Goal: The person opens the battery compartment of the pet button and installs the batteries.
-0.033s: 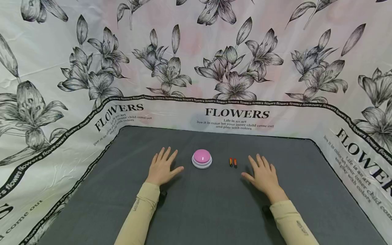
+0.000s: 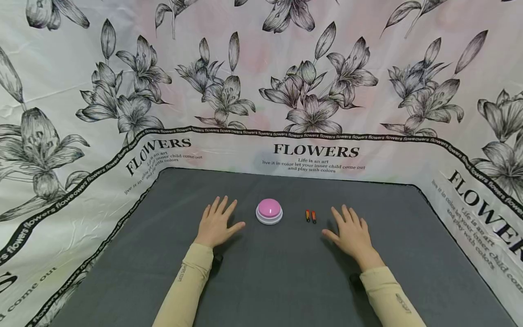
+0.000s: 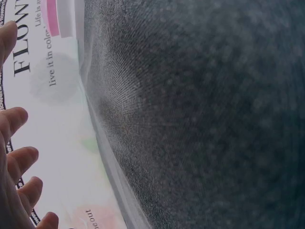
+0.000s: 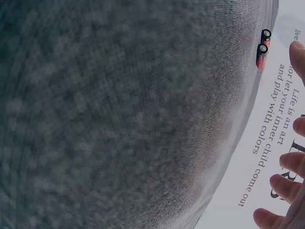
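Note:
A pink dome-shaped push button (image 2: pixel 269 209) on a white round base sits on the grey cloth between the two hands. My left hand (image 2: pixel 215 223) is to its left, fingers spread and straight, holding nothing. Two small red-and-black batteries (image 2: pixel 311 216) lie side by side right of the button. Just right of them is my right hand (image 2: pixel 349 230), also spread and holding nothing. The left wrist view catches only part of the button (image 3: pixel 52 19) beyond the fingers (image 3: pixel 23 160). In the right wrist view the batteries (image 4: pixel 262 53) show their silver ends, near the thumb.
A dark grey cloth (image 2: pixel 261 277) covers the table. White fabric (image 2: pixel 229 152) printed with lilies and lettering hangs behind it and runs along both sides. Beige sleeves (image 2: pixel 184 281) cover the forearms, and dark wrist devices (image 2: pixel 218 259) show beneath them.

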A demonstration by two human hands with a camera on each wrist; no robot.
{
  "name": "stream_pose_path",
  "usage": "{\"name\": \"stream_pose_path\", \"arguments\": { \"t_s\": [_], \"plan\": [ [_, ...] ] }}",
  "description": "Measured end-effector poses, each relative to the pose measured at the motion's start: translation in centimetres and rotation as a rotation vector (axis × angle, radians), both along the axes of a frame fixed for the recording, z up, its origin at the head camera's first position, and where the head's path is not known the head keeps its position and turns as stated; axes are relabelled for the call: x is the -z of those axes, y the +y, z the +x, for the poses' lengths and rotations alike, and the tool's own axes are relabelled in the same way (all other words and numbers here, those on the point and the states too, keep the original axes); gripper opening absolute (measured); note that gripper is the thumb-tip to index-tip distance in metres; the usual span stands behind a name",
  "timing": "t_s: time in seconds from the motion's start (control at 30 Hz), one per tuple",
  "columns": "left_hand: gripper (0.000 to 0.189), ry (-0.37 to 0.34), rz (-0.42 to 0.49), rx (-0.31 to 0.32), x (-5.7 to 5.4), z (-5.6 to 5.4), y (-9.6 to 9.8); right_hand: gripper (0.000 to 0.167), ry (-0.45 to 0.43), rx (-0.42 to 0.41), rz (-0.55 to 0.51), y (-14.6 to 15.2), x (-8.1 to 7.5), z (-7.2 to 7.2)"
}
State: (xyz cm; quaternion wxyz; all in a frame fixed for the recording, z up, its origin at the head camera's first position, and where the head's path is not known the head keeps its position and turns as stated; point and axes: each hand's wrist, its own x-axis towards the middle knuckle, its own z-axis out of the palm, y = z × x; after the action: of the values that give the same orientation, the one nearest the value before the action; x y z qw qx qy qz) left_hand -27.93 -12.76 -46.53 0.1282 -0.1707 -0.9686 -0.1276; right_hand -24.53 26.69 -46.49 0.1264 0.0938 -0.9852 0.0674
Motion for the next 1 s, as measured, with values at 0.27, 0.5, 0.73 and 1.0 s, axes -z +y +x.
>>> {"name": "stream_pose_path", "arguments": {
  "t_s": [0.27, 0.5, 0.73, 1.0],
  "plan": [
    [0.078, 0.002, 0.012, 0.003, -0.6, -0.4, 0.0, 0.079, 0.012, -0.019, -0.044, -0.4, -0.9, -0.6],
    [0.085, -0.033, 0.038, 0.025, -0.7, -0.5, -0.1, 0.076, -0.001, -0.091, -0.19, -1.2, -1.1, -1.0],
    [0.086, -0.081, 0.051, 0.038, -0.2, -0.5, 0.2, 0.074, -0.018, -0.095, -0.265, -2.7, -0.8, -1.2],
    [0.087, -0.112, 0.036, 0.039, 0.4, -0.8, 1.1, 0.074, -0.041, -0.119, -0.324, -4.8, -0.1, -1.6]
  ]
}}
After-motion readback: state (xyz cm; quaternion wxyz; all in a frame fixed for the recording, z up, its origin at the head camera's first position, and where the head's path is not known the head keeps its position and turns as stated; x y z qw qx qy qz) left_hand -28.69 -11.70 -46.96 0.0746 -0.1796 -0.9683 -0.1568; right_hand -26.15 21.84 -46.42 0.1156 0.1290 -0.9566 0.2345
